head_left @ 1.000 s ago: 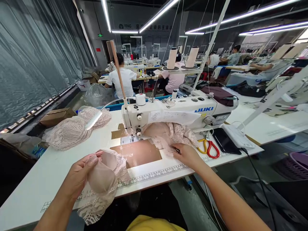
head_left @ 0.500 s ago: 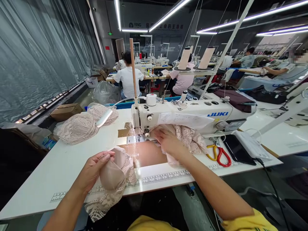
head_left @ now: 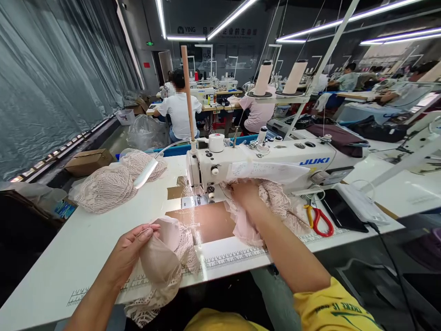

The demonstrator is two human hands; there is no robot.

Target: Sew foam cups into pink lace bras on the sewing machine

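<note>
My left hand (head_left: 138, 239) pinches the edge of a beige bra cup (head_left: 160, 257) with lace trim, at the table's front edge. Some of its lace hangs over that edge. My right hand (head_left: 245, 193) reaches under the arm of the white sewing machine (head_left: 220, 161), into a heap of pale pink and beige lace fabric (head_left: 275, 200). Its fingers are mostly hidden by the fabric and the machine, so I cannot see whether they grip anything. The needle area, with its metal plate (head_left: 188, 202), lies between my two hands, and no fabric is under it.
Two rounded lace bundles (head_left: 105, 188) lie at the left, beside a lamp (head_left: 146, 174). Red-and-yellow scissors (head_left: 322, 223) and a black phone (head_left: 342, 209) are at the right. A ruler strip (head_left: 234, 259) runs along the front edge. Co-workers (head_left: 181, 112) sit further back.
My right hand has moved deeper under the machine arm, pushing into the lace heap, which has shifted and bunched to the right. My left hand keeps its hold on the bra cup.
</note>
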